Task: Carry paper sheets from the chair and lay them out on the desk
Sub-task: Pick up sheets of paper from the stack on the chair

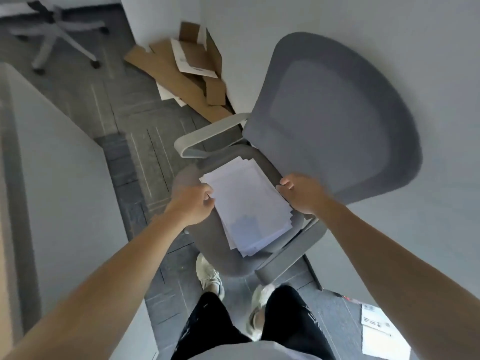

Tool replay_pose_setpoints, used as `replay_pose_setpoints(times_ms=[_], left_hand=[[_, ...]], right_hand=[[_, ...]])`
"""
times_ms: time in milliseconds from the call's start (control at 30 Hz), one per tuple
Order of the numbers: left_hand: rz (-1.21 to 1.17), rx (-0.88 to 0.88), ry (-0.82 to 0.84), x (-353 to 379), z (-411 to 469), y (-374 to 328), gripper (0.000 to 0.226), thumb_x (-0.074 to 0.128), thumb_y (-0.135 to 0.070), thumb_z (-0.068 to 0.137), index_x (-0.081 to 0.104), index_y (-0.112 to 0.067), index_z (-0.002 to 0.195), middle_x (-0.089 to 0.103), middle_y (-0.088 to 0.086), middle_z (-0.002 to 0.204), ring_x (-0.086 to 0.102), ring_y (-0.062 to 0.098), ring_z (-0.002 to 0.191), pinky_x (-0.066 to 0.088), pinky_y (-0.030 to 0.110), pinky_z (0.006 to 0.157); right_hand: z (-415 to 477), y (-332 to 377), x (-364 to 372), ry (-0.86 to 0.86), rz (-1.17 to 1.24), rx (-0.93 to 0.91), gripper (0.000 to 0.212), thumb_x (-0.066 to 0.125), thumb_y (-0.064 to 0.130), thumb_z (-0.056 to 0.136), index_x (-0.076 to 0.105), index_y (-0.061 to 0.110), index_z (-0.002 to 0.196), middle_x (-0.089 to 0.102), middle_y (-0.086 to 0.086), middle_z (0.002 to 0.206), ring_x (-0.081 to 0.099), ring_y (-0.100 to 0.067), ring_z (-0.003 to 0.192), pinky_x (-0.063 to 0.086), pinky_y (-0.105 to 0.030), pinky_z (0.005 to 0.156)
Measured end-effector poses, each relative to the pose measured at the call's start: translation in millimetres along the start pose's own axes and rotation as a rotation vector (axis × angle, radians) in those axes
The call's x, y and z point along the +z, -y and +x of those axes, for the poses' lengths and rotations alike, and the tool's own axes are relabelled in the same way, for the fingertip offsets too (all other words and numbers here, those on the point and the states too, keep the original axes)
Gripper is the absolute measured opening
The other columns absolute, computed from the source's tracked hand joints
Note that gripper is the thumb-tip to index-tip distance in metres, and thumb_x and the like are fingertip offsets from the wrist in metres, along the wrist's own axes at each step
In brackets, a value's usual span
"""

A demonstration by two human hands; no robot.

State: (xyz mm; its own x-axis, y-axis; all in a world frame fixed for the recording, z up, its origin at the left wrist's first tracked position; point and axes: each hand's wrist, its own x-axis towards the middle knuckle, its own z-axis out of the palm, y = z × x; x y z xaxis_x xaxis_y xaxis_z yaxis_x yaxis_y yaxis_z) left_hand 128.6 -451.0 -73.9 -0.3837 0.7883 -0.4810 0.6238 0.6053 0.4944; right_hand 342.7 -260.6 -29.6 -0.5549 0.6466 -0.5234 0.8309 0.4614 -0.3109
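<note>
Many white paper sheets (249,203) lie in a loose, fanned stack on the seat of a grey office chair (335,118), their corners out of line. The left hand (193,203) curls its fingers onto the stack's left edge in what looks like a pinch. The right hand (302,196) lays its thumb on the right edge, its other fingers hidden below. Because the stack is uneven, a lift by the edges alone could let the middle sag and the lower sheets slide out onto the carpet (135,157). The chair may swivel, so a sideways push might shift it. Flattened cardboard (187,71) lies beyond, by the wall.
</note>
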Motion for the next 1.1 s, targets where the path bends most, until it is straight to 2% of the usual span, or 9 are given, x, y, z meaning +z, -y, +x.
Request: replay_pose_setpoints(times_ms=[300, 400, 467, 533, 600, 767, 867, 1000, 1100], left_hand=[[-0.27, -0.418, 0.021, 114.8, 133.6, 34.7, 0.042, 0.05, -0.027, 0.098, 0.052, -0.017, 0.139, 0.06, 0.003, 0.131, 0.055, 0.024, 0.124, 0.043, 0.031, 0.1], [-0.442, -0.604, 0.063, 168.4, 163.9, 50.7, 0.047, 0.05, -0.03, 0.097, 0.048, -0.017, 0.143, 0.058, 0.002, 0.136, 0.051, 0.023, 0.129, 0.04, 0.03, 0.103], [-0.526, -0.706, 0.129, 202.7, 174.3, 58.6, 0.035, 0.049, -0.027, 0.094, 0.058, -0.013, 0.125, 0.064, 0.005, 0.12, 0.058, 0.023, 0.108, 0.045, 0.028, 0.087], [-0.591, -0.802, 0.122, 229.8, 177.1, 58.2, 0.016, 0.051, -0.023, 0.092, 0.058, -0.008, 0.094, 0.061, 0.005, 0.092, 0.055, 0.019, 0.08, 0.041, 0.027, 0.066], [-0.697, -0.891, 0.06, 251.7, 178.5, 54.0, 0.013, 0.055, -0.021, 0.09, 0.056, -0.008, 0.086, 0.057, 0.006, 0.083, 0.05, 0.015, 0.065, 0.037, 0.025, 0.055], [-0.838, -0.971, -0.054, 267.0, 178.6, 47.0, 0.018, 0.054, -0.02, 0.092, 0.046, -0.015, 0.076, 0.047, 0.0, 0.074, 0.044, 0.013, 0.06, 0.032, 0.026, 0.052], [-0.832, -0.946, -0.025, 263.7, 176.9, 45.4, 0.014, 0.054, -0.024, 0.092, 0.056, -0.01, 0.093, 0.055, 0.007, 0.087, 0.056, 0.019, 0.071, 0.036, 0.026, 0.055], [-0.829, -0.966, -0.004, 264.4, 176.6, 45.1, 0.036, 0.054, -0.029, 0.094, 0.055, -0.006, 0.122, 0.061, 0.012, 0.104, 0.06, 0.02, 0.08, 0.041, 0.027, 0.056], [-0.839, -0.988, -0.037, 266.8, 173.3, 46.6, 0.042, 0.053, -0.031, 0.096, 0.052, -0.002, 0.127, 0.062, 0.017, 0.106, 0.058, 0.019, 0.076, 0.04, 0.03, 0.06]], right_hand=[[189.2, -47.8, 95.6, 0.232, 0.039, 0.01, 0.038, 0.044, 0.043, 0.102, 0.061, 0.012, 0.118, 0.065, -0.006, 0.118, 0.059, -0.026, 0.11, 0.038, -0.027, 0.08], [240.8, -72.0, 139.3, 0.225, 0.119, 0.112, 0.035, 0.045, 0.039, 0.101, 0.063, 0.01, 0.095, 0.062, -0.006, 0.093, 0.059, -0.028, 0.092, 0.037, -0.027, 0.067], [263.5, -87.2, 168.9, 0.204, 0.166, 0.177, 0.036, 0.047, 0.042, 0.095, 0.049, 0.014, 0.072, 0.052, -0.005, 0.076, 0.052, -0.025, 0.078, 0.033, -0.027, 0.059], [275.6, -100.4, 192.9, 0.189, 0.19, 0.237, 0.03, 0.048, 0.043, 0.091, 0.044, 0.015, 0.079, 0.049, -0.006, 0.082, 0.049, -0.023, 0.078, 0.035, -0.027, 0.065], [278.6, -105.8, 206.2, 0.183, 0.199, 0.285, 0.024, 0.05, 0.038, 0.092, 0.046, 0.015, 0.092, 0.05, -0.008, 0.092, 0.053, -0.026, 0.084, 0.035, -0.027, 0.07], [277.8, -107.7, 220.1, 0.119, 0.287, 0.385, 0.039, 0.048, 0.034, 0.091, 0.055, 0.006, 0.117, 0.055, -0.014, 0.115, 0.057, -0.032, 0.102, 0.036, -0.027, 0.066], [276.3, -103.2, 219.8, 0.143, 0.254, 0.386, 0.032, 0.043, 0.043, 0.078, 0.05, 0.015, 0.092, 0.047, -0.011, 0.104, 0.049, -0.027, 0.091, 0.038, -0.026, 0.054], [267.5, -95.7, 222.6, 0.114, 0.19, 0.384, 0.044, 0.052, 0.033, 0.093, 0.049, 0.004, 0.127, 0.039, -0.017, 0.137, 0.042, -0.036, 0.123, 0.046, -0.046, 0.097], [262.4, -87.5, 222.1, 0.086, 0.347, 0.347, 0.04, 0.054, 0.029, 0.095, 0.046, 0.004, 0.126, 0.051, -0.013, 0.128, 0.054, -0.026, 0.099, 0.047, -0.03, 0.07]])
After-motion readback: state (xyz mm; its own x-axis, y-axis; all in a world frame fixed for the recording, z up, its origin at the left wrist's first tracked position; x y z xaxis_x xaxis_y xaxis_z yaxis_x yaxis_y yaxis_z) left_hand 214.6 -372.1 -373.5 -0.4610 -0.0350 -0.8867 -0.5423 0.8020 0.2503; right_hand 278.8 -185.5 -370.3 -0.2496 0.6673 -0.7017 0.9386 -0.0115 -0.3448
